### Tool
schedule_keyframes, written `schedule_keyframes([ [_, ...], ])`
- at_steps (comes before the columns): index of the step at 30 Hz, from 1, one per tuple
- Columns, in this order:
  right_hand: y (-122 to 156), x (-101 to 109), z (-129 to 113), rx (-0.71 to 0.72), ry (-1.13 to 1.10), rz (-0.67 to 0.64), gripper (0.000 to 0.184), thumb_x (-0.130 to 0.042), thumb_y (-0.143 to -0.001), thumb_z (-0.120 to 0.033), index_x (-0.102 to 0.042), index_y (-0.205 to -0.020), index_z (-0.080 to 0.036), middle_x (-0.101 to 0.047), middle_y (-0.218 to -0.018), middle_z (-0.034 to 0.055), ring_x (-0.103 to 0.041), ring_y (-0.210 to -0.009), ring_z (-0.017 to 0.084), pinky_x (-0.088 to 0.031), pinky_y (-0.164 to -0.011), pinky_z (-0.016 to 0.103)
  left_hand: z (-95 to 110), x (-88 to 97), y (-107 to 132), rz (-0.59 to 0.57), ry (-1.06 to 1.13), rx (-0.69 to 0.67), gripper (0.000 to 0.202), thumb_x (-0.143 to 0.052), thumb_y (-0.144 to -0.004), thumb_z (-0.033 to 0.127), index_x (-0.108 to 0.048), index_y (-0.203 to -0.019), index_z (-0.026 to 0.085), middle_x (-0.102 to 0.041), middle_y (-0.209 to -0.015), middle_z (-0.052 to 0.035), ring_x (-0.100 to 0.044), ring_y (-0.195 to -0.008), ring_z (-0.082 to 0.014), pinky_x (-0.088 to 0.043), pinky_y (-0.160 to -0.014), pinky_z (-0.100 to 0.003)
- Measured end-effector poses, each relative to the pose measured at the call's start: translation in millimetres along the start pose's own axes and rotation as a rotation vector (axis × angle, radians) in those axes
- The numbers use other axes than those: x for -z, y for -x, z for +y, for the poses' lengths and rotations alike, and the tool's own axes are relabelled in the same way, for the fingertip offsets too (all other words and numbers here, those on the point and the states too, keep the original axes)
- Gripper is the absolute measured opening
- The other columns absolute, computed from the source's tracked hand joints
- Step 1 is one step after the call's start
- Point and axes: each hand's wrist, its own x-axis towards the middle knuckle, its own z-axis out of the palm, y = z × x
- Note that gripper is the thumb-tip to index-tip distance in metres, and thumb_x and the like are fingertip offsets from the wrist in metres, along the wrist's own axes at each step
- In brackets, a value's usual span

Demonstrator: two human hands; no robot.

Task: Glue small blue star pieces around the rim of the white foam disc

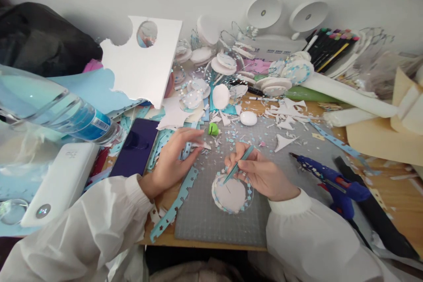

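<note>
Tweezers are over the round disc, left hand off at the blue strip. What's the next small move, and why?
Probably lower the tweezers a touch to seat the piece on the white disc. The right hand has their tip just inside the disc's star-dotted rim, while the left hand rests on the punched blue strip, not steadying the disc.

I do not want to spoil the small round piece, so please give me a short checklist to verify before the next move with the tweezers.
1. Tweezers held firmly in the right hand: ok, fingers pinch them near the middle.
2. Tweezer tips over the round white disc: ok, they point onto its upper left part.
3. Something gripped in the tips: cannot tell, too small to see.
4. Disc lies flat on the grey cutting mat: ok.
5. Left hand steadying the disc: not ok, it rests apart, on the blue punched paper strip.
6. Blue glue gun away from the hands: ok, it lies to the right.
</note>
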Motion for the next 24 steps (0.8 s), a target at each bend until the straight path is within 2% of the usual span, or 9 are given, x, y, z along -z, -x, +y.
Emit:
schedule_keyframes([
  [2,0,0,-1,-0.001,0.003,0.004,0.023,-0.081,-0.071,-0.027,-0.059,-0.074,-0.020,-0.062,-0.070,-0.0018,-0.060,-0.075,0.011,-0.044,-0.058,0.017,-1,0.8,2,-0.015,0.063,-0.010,0.016,-0.071,-0.083,0.018,-0.066,-0.098,0.021,-0.069,-0.072,0.0027,-0.063,-0.066,-0.0108,-0.051,-0.072,-0.025],
  [4,1,0,-1,-0.009,0.018,0.007,0.024,-0.082,-0.071,-0.029,-0.059,-0.074,-0.021,-0.063,-0.071,-0.0015,-0.060,-0.075,0.011,-0.045,-0.058,0.018,-1,2.9,1,-0.018,0.075,-0.042,0.013,-0.078,-0.077,0.027,-0.068,-0.082,0.022,-0.066,-0.063,0.0047,-0.060,-0.060,-0.0106,-0.051,-0.078,-0.029],
  [7,1,1,-1,-0.017,0.042,0.007,0.027,-0.082,-0.071,-0.031,-0.058,-0.074,-0.021,-0.065,-0.073,-0.0004,-0.061,-0.076,0.012,-0.045,-0.060,0.020,-1,4.5,-3,-0.062,0.162,0.002,0.029,-0.080,-0.071,0.043,-0.071,-0.091,0.024,-0.071,-0.103,-0.0049,-0.065,-0.098,-0.0222,-0.044,-0.102,-0.043],
  [10,1,1,1,-0.014,0.040,0.025,0.028,-0.083,-0.070,-0.032,-0.057,-0.074,-0.021,-0.067,-0.075,-0.0004,-0.061,-0.076,0.012,-0.046,-0.063,0.021,2,3.0,-5,-0.062,0.462,0.177,0.048,-0.074,-0.078,0.043,-0.062,-0.120,0.025,-0.053,-0.138,-0.0124,-0.064,-0.109,-0.0246,-0.053,-0.092,-0.039],
  [12,1,1,1,-0.010,0.039,0.042,0.028,-0.083,-0.069,-0.031,-0.057,-0.074,-0.021,-0.067,-0.075,-0.0004,-0.061,-0.076,0.012,-0.046,-0.064,0.021,5,2.9,-5,-0.071,0.652,0.338,0.042,-0.068,-0.086,0.036,-0.057,-0.124,0.024,-0.068,-0.116,-0.0104,-0.069,-0.069,-0.0131,-0.056,-0.064,-0.027],
  [14,0,0,1,0.003,0.034,0.061,0.027,-0.082,-0.070,-0.032,-0.058,-0.073,-0.021,-0.065,-0.073,-0.0009,-0.060,-0.076,0.012,-0.045,-0.062,0.022,9,5.1,-5,-0.137,0.714,0.483,0.024,-0.060,-0.091,0.034,-0.064,-0.109,0.019,-0.073,-0.076,-0.0026,-0.048,-0.036,-0.0046,-0.041,-0.039,-0.019],
  [17,-1,-2,0,0.030,0.009,0.116,0.027,-0.082,-0.070,-0.031,-0.056,-0.071,-0.022,-0.064,-0.071,-0.0021,-0.060,-0.072,0.012,-0.045,-0.062,0.023,14,9.8,-7,-0.276,0.660,0.516,0.029,-0.060,-0.090,0.039,-0.068,-0.078,0.013,-0.067,-0.061,-0.0029,-0.049,-0.042,-0.0071,-0.039,-0.041,-0.019],
  [20,-2,-3,1,0.068,-0.029,0.195,0.028,-0.082,-0.069,-0.029,-0.054,-0.072,-0.022,-0.065,-0.073,-0.0028,-0.060,-0.069,0.013,-0.046,-0.065,0.026,14,10.7,-7,-0.446,0.631,0.494,0.028,-0.064,-0.086,0.039,-0.069,-0.077,0.013,-0.067,-0.068,-0.0054,-0.058,-0.060,-0.0126,-0.045,-0.054,-0.022],
  [24,-2,-3,5,0.121,-0.067,0.262,0.028,-0.081,-0.069,-0.027,-0.054,-0.075,-0.023,-0.067,-0.076,-0.0032,-0.060,-0.068,0.011,-0.046,-0.065,0.025,14,7.1,-4,-0.616,0.733,0.601,0.025,-0.065,-0.084,0.036,-0.068,-0.080,0.011,-0.059,-0.060,-0.0015,-0.051,-0.050,-0.0095,-0.039,-0.047,-0.020],
])
